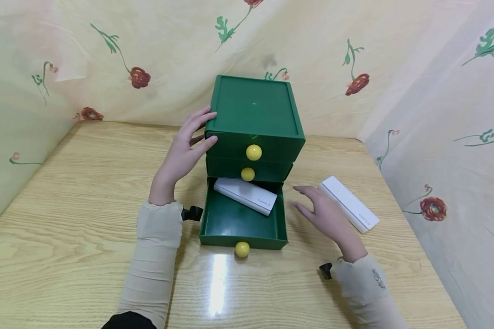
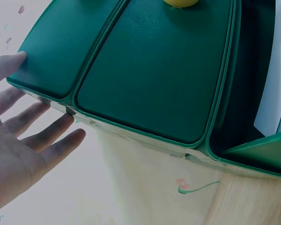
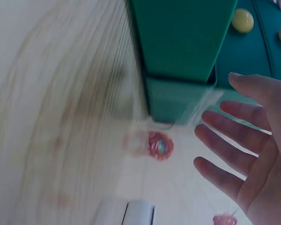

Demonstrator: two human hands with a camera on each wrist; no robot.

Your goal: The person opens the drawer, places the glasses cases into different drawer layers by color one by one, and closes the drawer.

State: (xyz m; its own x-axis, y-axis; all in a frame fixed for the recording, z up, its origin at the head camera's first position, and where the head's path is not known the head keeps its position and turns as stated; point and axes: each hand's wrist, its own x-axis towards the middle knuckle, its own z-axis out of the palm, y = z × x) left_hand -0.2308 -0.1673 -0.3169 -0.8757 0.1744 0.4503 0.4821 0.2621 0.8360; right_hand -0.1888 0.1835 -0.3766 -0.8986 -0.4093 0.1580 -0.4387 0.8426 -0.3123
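A green drawer cabinet (image 1: 255,107) with yellow knobs stands on the table; its bottom drawer (image 1: 234,226) is pulled out, the upper two closed. Inside that drawer a long white case (image 1: 244,194) with dark lettering lies at a slant. My left hand (image 1: 181,153) rests its spread fingers against the cabinet's upper left side, thumb at the front corner, as the left wrist view also shows. To the right of the drawer my right hand (image 1: 327,214) hovers with loosely extended fingers, holding nothing. Partly behind it, a second white case (image 1: 349,203) lies on the table.
The wooden table (image 1: 86,219) extends to both sides of the cabinet and in front of it. A flower-patterned cloth (image 1: 169,59) hangs close behind the cabinet and along both sides. The bottom drawer's yellow knob (image 1: 242,249) sticks out toward me.
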